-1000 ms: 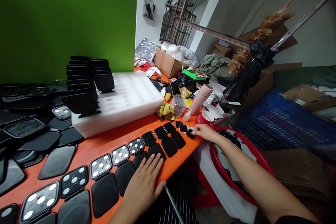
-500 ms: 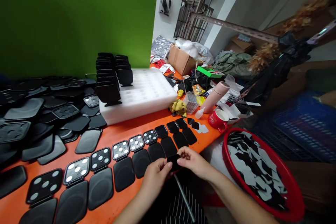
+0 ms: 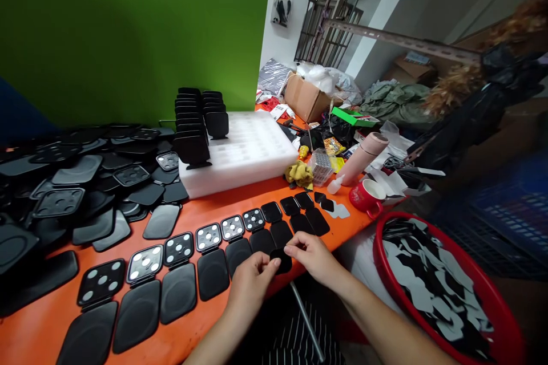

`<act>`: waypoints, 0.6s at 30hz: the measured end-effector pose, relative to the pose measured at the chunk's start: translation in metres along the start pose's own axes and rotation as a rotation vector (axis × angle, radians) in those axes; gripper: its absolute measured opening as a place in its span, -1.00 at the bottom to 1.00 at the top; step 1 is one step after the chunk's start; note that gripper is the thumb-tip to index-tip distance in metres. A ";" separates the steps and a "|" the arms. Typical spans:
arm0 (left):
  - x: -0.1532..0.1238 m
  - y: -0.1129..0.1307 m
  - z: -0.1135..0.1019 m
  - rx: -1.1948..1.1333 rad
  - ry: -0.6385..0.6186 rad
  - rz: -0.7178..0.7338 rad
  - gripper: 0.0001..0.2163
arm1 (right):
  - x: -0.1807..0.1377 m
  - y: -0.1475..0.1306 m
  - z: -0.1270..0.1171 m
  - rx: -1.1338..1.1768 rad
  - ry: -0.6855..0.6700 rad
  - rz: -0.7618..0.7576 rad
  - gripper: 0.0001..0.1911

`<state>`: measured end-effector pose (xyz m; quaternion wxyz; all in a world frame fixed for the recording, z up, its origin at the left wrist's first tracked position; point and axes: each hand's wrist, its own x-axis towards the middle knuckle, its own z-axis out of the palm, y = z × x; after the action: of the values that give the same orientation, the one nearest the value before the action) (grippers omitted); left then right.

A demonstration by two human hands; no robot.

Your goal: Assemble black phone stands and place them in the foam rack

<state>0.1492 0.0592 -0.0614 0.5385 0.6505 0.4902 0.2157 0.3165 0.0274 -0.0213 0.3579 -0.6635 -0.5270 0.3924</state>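
Note:
A small black square pad (image 3: 282,262) with rounded corners is between my hands, just above the table's near edge. My left hand (image 3: 253,280) pinches its left side between thumb and fingers. At its upper right corner, my right hand (image 3: 315,256) has thumb and fingertips closed; whether anything thin is also in them is too small to tell. Beyond my hands runs a row of hinged black plates (image 3: 213,275). Several upper halves carry white round dots (image 3: 208,236); those toward the right end, such as a plain black one (image 3: 271,211), show no dots.
Loose black plates (image 3: 92,225) are heaped at the left. A white foam block (image 3: 248,154) holds upright black pieces (image 3: 192,150). To the right are a red mug (image 3: 360,198), a pink bottle (image 3: 363,158) and a red basin (image 3: 379,256) of black and white scraps.
My view has turned slightly left, so the scene sits further right. My right fingers have shifted to the pad's upper corner, and more of the pad shows.

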 end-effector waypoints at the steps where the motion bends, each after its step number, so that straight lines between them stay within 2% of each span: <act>1: 0.000 0.000 0.000 0.003 0.009 -0.001 -0.68 | 0.000 0.000 0.001 0.010 0.003 -0.003 -0.86; 6: -0.002 0.001 -0.001 -0.006 0.051 0.006 -0.65 | 0.002 0.007 0.005 0.116 -0.012 0.030 -0.82; 10: -0.002 0.002 -0.002 -0.036 0.084 0.014 -0.64 | 0.004 0.008 0.005 0.168 -0.147 0.078 -0.75; 14: -0.004 0.003 -0.006 -0.064 0.060 0.062 -0.66 | 0.011 0.002 -0.008 0.068 -0.175 0.033 -0.75; 18: -0.005 0.004 -0.013 -0.033 0.109 0.080 -0.67 | 0.031 -0.004 -0.025 0.166 -0.168 0.059 -0.73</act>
<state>0.1380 0.0611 -0.0524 0.5127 0.6478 0.4888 0.2803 0.3418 0.0570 -0.0113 0.3543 -0.6118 -0.5010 0.4992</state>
